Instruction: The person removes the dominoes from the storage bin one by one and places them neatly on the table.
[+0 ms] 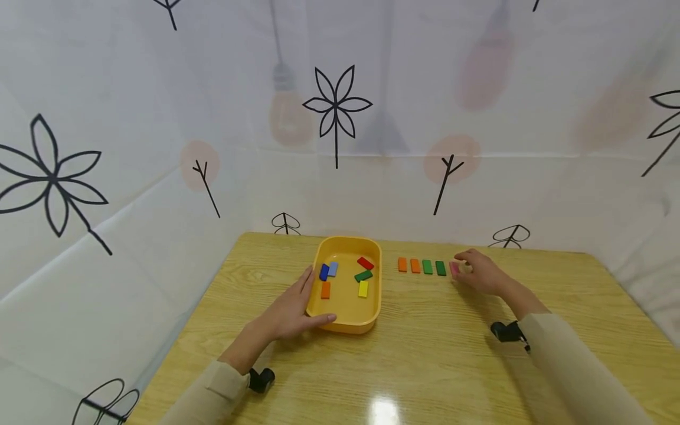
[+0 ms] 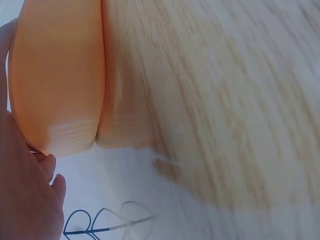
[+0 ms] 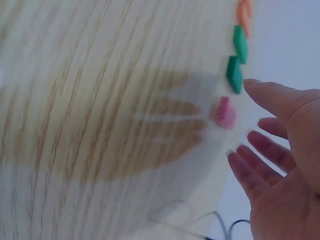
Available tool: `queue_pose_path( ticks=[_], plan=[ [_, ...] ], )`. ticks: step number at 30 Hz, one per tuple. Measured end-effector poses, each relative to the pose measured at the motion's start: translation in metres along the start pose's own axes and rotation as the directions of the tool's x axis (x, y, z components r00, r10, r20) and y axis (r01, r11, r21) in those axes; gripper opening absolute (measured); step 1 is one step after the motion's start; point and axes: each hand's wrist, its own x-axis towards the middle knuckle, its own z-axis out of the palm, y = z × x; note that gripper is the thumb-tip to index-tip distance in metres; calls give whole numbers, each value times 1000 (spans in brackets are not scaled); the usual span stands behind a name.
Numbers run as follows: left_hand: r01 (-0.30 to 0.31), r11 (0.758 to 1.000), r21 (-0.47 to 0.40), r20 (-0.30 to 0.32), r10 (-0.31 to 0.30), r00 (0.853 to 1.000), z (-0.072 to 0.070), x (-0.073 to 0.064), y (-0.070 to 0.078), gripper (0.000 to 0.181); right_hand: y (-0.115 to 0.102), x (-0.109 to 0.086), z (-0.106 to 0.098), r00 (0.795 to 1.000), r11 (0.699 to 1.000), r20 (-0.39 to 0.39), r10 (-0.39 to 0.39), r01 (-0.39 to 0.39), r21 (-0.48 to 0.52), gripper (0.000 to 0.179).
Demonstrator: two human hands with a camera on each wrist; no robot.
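yellow tray (image 1: 345, 328), its blocks (image 1: 363, 288) blue, light blue, red, green, yellow, orange; the row (image 1: 427, 267) runs orange, orange, green, green, pink! wood-grain counter (image 1: 414, 366), white cloth (image 1: 239, 88) with black flowers (image 1: 336, 105), pink spots (image 1: 209, 159)!

Head view bright, quite sharp. 1 white glare (image 1: 383, 410) on table (image 1: 425, 354), near lower edge. 2 wrist views paler, softer; pink block (image 3: 226, 115) blurred. Right hand (image 1: 482, 274) throws soft shadow (image 3: 165, 122).
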Motion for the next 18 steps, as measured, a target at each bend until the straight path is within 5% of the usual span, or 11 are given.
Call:
queue_pose_path(
  ticks=[18],
  plan=[
    [-21,1000,-5,-20,20,1000,2,-1,-4,122,-82,-1,0,989,988,-32,-143,145,47,53]
  ],
)
